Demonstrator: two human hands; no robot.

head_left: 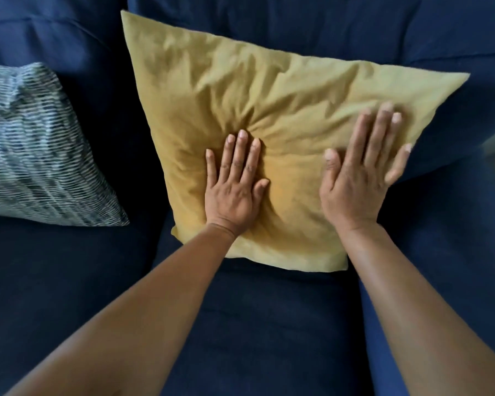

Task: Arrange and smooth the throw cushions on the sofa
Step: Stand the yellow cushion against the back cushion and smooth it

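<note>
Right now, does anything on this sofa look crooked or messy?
Yes. The yellow cushion sits askew, rotated with one corner pointing upward, and its cover is creased, with folds fanning from the dent under the left hand. The right hand lies flat on it. The striped cushion looks tidier.

this looks like a home living room, or some similar sitting area. nearly the whole view is taken up by a deep navy fabric sofa (269, 324), with soft seat pads and plump back cushions showing seams and folds. two loose throw cushions sit on it: a mustard yellow cushion (269, 95) leaning against the backrest, and a blue-and-white patterned cushion (35, 150) to its left. upholstered seating dressed with decorative cushions suggests a domestic lounge.
</note>
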